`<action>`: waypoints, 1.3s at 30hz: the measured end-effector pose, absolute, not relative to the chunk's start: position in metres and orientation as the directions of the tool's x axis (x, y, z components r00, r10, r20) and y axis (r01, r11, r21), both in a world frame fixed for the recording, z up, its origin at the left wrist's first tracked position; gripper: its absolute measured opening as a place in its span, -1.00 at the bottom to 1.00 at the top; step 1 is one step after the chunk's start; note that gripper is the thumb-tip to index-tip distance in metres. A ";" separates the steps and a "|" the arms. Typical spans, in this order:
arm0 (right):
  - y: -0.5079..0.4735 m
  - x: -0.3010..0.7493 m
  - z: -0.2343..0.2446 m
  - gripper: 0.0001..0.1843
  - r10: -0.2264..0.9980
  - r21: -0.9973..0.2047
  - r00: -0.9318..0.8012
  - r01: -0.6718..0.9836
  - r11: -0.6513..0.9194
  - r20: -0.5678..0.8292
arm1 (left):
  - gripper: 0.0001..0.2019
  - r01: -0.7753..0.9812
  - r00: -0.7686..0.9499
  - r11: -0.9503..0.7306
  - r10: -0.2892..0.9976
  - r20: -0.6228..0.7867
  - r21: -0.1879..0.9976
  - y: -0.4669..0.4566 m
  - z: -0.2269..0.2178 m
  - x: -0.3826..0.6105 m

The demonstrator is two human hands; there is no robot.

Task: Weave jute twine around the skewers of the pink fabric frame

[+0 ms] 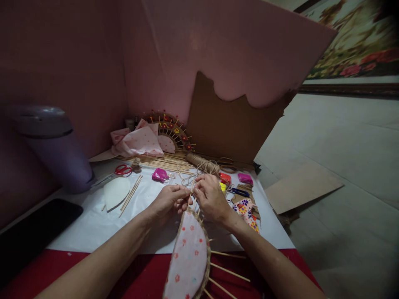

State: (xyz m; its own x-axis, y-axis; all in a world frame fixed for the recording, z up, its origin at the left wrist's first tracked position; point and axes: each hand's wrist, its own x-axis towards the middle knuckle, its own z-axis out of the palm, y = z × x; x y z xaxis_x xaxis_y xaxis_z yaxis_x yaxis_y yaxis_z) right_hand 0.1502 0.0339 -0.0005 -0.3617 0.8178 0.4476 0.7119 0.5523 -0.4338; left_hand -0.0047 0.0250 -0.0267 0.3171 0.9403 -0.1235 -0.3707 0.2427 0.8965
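Note:
A half-round fan-like piece [190, 257] covered in pale flowered fabric lies toward me, its curved edge trimmed with twine and set with thin wooden sticks [229, 272]. At its far end my left hand [173, 199] is closed, thumb and finger pinching a stick. My right hand [212, 199] is closed right beside it, fingertips at the same stick, where thin twine [188, 180] runs in from behind. The fingers partly hide the exact spot where twine and stick meet.
Behind the hands lie a twine roll [202, 163], bundled sticks [156, 161], red scissors [123, 169] and pink clay packets [160, 175]. A purple tumbler [59, 153] and black phone [43, 228] are left. Flowered fabric [246, 211] lies right. A decorated half-round piece [176, 131] and cardboard [230, 124] stand behind.

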 end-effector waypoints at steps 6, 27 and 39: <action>0.034 0.150 0.000 -0.84 0.818 -0.446 -0.358 0.704 0.553 0.449 | -0.81 -0.368 0.309 0.229 0.944 -0.115 0.901 0.024 -0.027 -0.004; 0.032 0.150 0.003 -0.84 0.806 -0.450 -0.363 0.686 0.571 0.468 | -0.83 -0.370 0.278 0.247 0.949 -0.147 0.895 0.022 -0.024 -0.003; 0.031 0.151 0.002 -0.83 0.805 -0.456 -0.363 0.681 0.573 0.469 | -0.87 -0.372 0.269 0.239 0.952 -0.143 0.897 0.020 -0.022 -0.003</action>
State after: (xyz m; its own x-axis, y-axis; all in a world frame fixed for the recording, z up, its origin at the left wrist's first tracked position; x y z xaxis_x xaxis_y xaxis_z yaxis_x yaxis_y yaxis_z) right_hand 0.1508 0.0314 0.0022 -0.3632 0.8051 0.4689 0.6812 0.5728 -0.4560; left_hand -0.0032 0.0202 -0.0215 0.2693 0.9524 -0.1427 -0.3715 0.2394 0.8970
